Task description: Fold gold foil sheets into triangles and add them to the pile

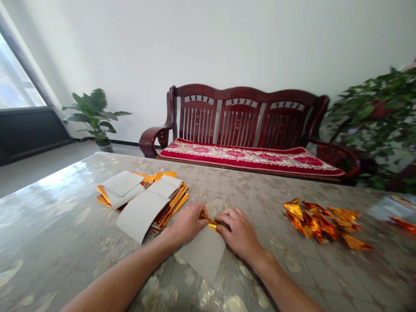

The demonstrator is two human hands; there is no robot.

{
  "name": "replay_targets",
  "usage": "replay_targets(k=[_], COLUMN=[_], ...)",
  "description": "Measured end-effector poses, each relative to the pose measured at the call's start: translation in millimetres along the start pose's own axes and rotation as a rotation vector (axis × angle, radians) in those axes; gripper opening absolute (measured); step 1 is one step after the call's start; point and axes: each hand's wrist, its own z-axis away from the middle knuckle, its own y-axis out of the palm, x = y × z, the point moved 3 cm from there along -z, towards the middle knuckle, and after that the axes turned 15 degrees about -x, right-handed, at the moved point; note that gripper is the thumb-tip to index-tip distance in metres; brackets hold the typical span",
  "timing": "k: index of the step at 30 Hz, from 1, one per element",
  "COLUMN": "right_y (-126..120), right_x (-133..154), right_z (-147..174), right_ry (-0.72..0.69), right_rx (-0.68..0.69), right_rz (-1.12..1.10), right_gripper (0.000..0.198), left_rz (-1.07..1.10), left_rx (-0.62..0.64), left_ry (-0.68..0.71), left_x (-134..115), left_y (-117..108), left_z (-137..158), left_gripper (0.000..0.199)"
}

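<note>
A sheet of gold foil paper (pixel 205 255) lies pale side up on the table in front of me, one corner pointing toward me. Its far edge is folded over, showing a narrow gold strip. My left hand (pixel 191 221) pinches the left end of that strip, and my right hand (pixel 236 229) pinches the right end, fingers curled. To the left is a loose stack of foil paper sheets (pixel 143 212), mostly pale side up with gold edges showing. On the right lies a pile of folded gold foil pieces (pixel 318 221) with pointed ends.
The table (pixel 247 277) has a glossy patterned cover. At its right edge sits a clear plastic bag (pixel 390 209) beside another gold piece. Behind stands a dark red wooden bench (pixel 240 117) with a red floral cushion (pixel 253 158). Potted plants (pixel 94 117) flank it.
</note>
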Motion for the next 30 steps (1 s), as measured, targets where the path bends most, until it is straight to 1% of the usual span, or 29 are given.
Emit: replay_targets(k=[2, 3, 5, 7, 8, 10, 11, 13, 15, 17, 20, 23, 25, 27, 30], right_y=[0.4, 0.1, -3.9, -14.0, -21.0, -35.1, -40.8, -48.3, -50.7, -49.7, -44.4, -36.1, -29.5, -23.1, -15.4], right_x=[-1.7, -2.7, -4.2, -3.5, -2.1, 2.5, 4.8, 8.7, 11.2, 12.3, 11.6, 7.9, 3.9, -0.7, -7.1], right_z=[-0.1, -0.2, -0.9, -1.5, -1.5, 0.2, 1.5, 4.9, 8.1, 10.0, 8.7, 4.4, 2.3, 1.7, 3.5], right_ry=[0.015, 0.023, 0.033, 0.013, -0.017, -0.119, -0.173, -0.281, -0.374, -0.436, -0.458, -0.422, -0.378, -0.332, -0.287], right_rx=[-0.007, -0.015, -0.071, -0.211, -0.301, -0.466, -0.519, -0.572, -0.574, -0.551, -0.478, -0.373, -0.298, -0.223, -0.124], right_rz=[-0.011, -0.014, -0.011, 0.016, 0.041, 0.109, 0.146, 0.205, 0.232, 0.236, 0.240, 0.242, 0.231, 0.212, 0.174], right_gripper=[0.014, 0.013, 0.015, 0.018, 0.020, 0.021, 0.021, 0.022, 0.022, 0.023, 0.023, 0.021, 0.022, 0.023, 0.020], left_rz=[0.079, 0.117, 0.180, 0.226, 0.247, 0.290, 0.298, 0.283, 0.249, 0.214, 0.106, -0.058, -0.134, -0.177, -0.193], left_rx=[0.008, -0.010, -0.120, -0.298, -0.375, -0.471, -0.512, -0.569, -0.594, -0.582, -0.504, -0.366, -0.268, -0.193, -0.127], left_ry=[-0.056, -0.066, -0.031, 0.091, 0.192, 0.382, 0.434, 0.476, 0.481, 0.509, 0.529, 0.509, 0.518, 0.538, 0.551], left_x=[2.0, 2.0, -1.0, -8.2, -13.3, -22.0, -24.3, -25.0, -22.4, -19.5, -15.9, -12.5, -10.7, -9.3, -8.2], left_y=[2.2, 2.3, -1.6, -10.7, -15.7, -23.9, -27.2, -31.4, -33.0, -32.8, -28.3, -18.4, -11.1, -5.4, -1.0], left_z=[-0.4, -0.1, 1.9, 6.2, 9.3, 15.8, 18.3, 21.1, 21.7, 21.8, 20.4, 16.6, 14.2, 12.7, 12.1], left_gripper=[0.003, 0.002, 0.004, 0.010, 0.014, 0.020, 0.022, 0.023, 0.024, 0.026, 0.026, 0.025, 0.025, 0.026, 0.029])
